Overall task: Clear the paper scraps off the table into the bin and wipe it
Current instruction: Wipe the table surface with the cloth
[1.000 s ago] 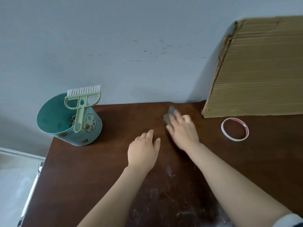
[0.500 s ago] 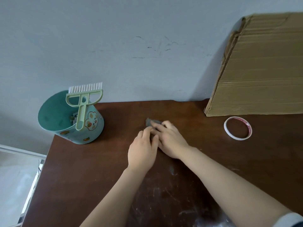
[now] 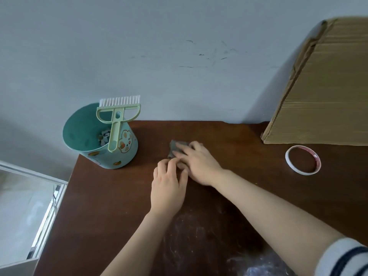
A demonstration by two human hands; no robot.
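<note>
Dark brown table (image 3: pixel 103 206) against a pale, scuffed wall, and the teal bin (image 3: pixel 123 156) stands at the far left corner, tipped toward us so the inside shows. Paper scraps (image 3: pixel 104 137) lie down inside the bin, and a pale green brush (image 3: pixel 117 116) hangs clipped on its rim, white bristles up.

Just right of the bin, on bare wood, there's the grey cloth (image 3: pixel 173 146). The right hand (image 3: pixel 199 164) lies flat on top of it, fingers straight and pressing down, with only the cloth's far-left corner peeking out past the fingertips. The left hand (image 3: pixel 169 188) sits beside it, on the near side from the bin, knuckles bent and fingertips down against the right hand's thumb; whether it pinches any cloth, I cannot tell.

Nearer to us than the bin, whitish smears (image 3: pixel 189 236) streak the wood between the forearms. A striped sleeve (image 3: pixel 342 257) shows at the right elbow.

Well right of the bin, past both hands, a roll of tape (image 3: pixel 302 159) lies flat, and beyond it a sheet of cardboard (image 3: pixel 322 92) leans on the wall.
</note>
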